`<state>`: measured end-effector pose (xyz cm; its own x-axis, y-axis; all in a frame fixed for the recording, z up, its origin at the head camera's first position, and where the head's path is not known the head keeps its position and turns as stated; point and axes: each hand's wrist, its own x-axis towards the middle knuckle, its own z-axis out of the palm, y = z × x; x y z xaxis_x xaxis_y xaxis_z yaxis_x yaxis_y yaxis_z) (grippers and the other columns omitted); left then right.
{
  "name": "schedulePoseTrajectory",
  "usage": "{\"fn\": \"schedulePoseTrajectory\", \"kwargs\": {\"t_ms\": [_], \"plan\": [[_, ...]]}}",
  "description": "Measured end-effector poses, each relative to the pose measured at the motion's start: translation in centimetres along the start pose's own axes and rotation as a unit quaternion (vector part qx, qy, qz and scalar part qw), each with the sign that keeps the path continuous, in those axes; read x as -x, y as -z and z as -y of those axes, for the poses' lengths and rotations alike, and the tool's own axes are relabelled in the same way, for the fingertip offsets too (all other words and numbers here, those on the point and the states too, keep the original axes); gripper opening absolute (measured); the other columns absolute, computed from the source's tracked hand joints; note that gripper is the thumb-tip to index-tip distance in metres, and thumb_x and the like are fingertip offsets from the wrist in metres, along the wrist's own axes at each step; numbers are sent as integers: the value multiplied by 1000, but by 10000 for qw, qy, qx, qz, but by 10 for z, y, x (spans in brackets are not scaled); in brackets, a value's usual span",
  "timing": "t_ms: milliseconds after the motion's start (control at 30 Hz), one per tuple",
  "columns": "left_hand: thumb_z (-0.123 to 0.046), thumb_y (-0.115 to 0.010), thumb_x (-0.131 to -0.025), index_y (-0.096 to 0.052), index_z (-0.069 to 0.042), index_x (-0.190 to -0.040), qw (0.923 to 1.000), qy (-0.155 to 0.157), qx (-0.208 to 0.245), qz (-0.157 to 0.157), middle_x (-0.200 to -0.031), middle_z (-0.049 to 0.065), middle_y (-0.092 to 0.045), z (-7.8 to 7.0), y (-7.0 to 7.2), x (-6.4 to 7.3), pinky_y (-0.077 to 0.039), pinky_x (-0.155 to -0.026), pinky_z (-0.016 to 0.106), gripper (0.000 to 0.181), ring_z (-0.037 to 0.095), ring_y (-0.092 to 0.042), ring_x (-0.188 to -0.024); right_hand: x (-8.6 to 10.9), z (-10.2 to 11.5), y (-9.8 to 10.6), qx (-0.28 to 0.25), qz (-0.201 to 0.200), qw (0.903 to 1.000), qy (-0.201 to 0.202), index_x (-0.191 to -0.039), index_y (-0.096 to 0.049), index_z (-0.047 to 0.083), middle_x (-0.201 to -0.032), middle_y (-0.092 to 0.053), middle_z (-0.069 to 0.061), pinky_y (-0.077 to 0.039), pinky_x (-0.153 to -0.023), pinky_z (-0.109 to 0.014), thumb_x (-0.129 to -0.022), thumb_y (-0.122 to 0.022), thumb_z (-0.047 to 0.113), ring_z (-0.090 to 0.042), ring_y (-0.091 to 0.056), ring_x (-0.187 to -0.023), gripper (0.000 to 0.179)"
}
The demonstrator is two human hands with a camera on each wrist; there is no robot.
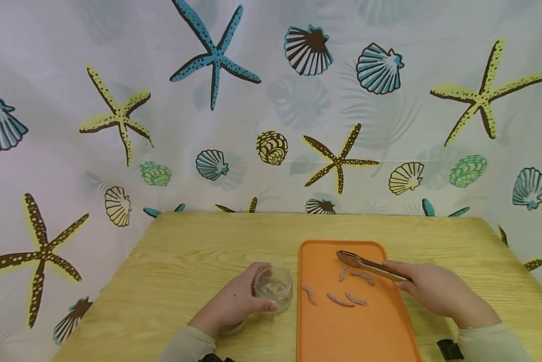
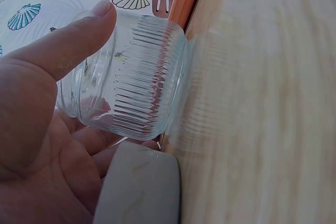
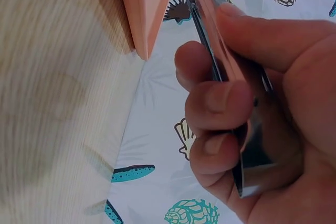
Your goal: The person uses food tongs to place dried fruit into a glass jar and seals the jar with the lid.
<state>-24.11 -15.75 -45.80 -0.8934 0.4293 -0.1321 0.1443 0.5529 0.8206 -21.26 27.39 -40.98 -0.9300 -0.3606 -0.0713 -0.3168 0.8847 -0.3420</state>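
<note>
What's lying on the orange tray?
Five small greyish strips show on the orange tray. Tongs in the right hand cover part of it; anything beneath them is hidden.

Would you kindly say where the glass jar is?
In the head view, the glass jar is in the left hand, just left of the orange tray.
</note>
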Motion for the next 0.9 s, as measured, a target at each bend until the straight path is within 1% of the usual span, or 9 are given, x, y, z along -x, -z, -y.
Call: {"fn": "schedulePoseTrajectory", "kwargs": {"t_ms": [100, 233, 400, 567, 633, 700, 800, 900], "plan": [[-49, -85, -80, -38, -21, -152, 10000, -28, -54, -19, -150, 3, -50, 0, 1, 1, -36, -111, 53, 90, 26, -47, -136, -2, -1, -2, 73, -77, 9999, -6, -145, -59, 23, -122, -70, -9, -42, -58, -34, -98, -69, 28, -9, -57, -72, 48], [-49, -84, -81, -38, -19, -152, 9998, -138, -109, -4, -149, 5, -51, 2, 1, 2, -37, -109, 52, 90, 26, -49, -134, -2, -2, -4, 105, -150, 9998, -48, -144, -60, 25, -121, -71, -8, -42, -58, -34, -97, -70, 26, -9, -56, -70, 48], [-50, -84, -81, -38, -19, -152, 9999, -121, -54, -9, -149, 6, -51, 1, 1, 1, -39, -108, 52, 91, 25, -50, -133, -3, -2, -4, 70, -252, 9997, 5, -145, -59, 25, -118, -71, -8, -40, -55, -33, -97, -69, 25, -9, -51, -63, 49], [-48, -84, -81, -38, -18, -152, 9999, -107, -12, -33, -149, 6, -50, 0, 2, 2, -38, -109, 52, 90, 26, -50, -133, -2, 1, -3, 18, -433, 9987, 253, -145, -58, 24, -118, -71, -8, -37, -50, -30, -98, -68, 24, -9, -43, -53, 48], [-49, -84, -81, -38, -18, -152, 9999, -107, -36, -50, -149, 6, -51, -1, 3, 2, -37, -109, 53, 90, 26, -49, -134, -2, 2, -3, -5, -506, 9981, 364, -145, -58, 25, -119, -71, -8, -37, -50, -29, -99, -68, 24, -7, -43, -52, 48], [-48, -85, -81, -38, -18, -152, 9999, -96, -24, -43, -149, 5, -51, 0, 3, 2, -37, -110, 53, 90, 26, -49, -134, -2, 3, -3, -1, -560, 9975, 433, -145, -58, 26, -123, -70, -8, -39, -53, -28, -99, -67, 24, -4, -46, -56, 48], [-48, -85, -81, -38, -18, -152, 10000, -80, 6, -5, -150, 5, -50, 1, 3, 2, -37, -110, 52, 91, 26, -49, -134, -2, 6, -2, -1, -629, 9966, 527, -146, -58, 27, -125, -69, -8, -39, -55, -28, -99, -67, 25, -3, -46, -59, 47], [-48, -85, -81, -37, -18, -152, 10000, -64, 43, 17, -150, 4, -50, 2, 2, 1, -37, -110, 52, 91, 25, -48, -135, -1, 12, -2, -52, -688, 9956, 641, -146, -57, 29, -121, -71, -6, -38, -52, -27, -99, -67, 26, -3, -43, -55, 48]]}}
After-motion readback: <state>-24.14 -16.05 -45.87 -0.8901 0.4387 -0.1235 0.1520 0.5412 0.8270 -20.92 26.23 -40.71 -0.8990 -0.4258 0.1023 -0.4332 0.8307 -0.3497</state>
